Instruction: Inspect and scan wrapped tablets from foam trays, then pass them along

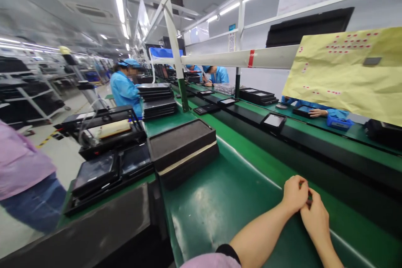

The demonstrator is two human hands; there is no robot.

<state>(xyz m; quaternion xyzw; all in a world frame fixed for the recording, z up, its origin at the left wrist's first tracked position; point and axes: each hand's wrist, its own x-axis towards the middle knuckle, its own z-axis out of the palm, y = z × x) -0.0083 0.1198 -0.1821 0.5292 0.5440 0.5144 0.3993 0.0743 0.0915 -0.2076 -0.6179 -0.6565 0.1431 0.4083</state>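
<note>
Over the edge of the green mat (226, 201), beside the conveyor, my left hand (294, 194) and my right hand (315, 217) meet. The fingers of both are curled and touch at the tips. Whatever they may hold is hidden between them. Left of my hands, a stack of black trays (182, 140) rests on the mat, with a pale layer showing between them. Across from my hands, a flat device with a grey screen (274, 120) lies in a black holder on the dark conveyor strip (301, 144).
Trays with film-covered panels (97, 171) lie at the left. Farther back stand stacked black trays (158, 100). A post (172, 29) rises from the bench, and a yellow sheet (345, 71) hangs at right. Co-workers in blue (125, 86) sit along the line; a person in pink (23, 159) is at left.
</note>
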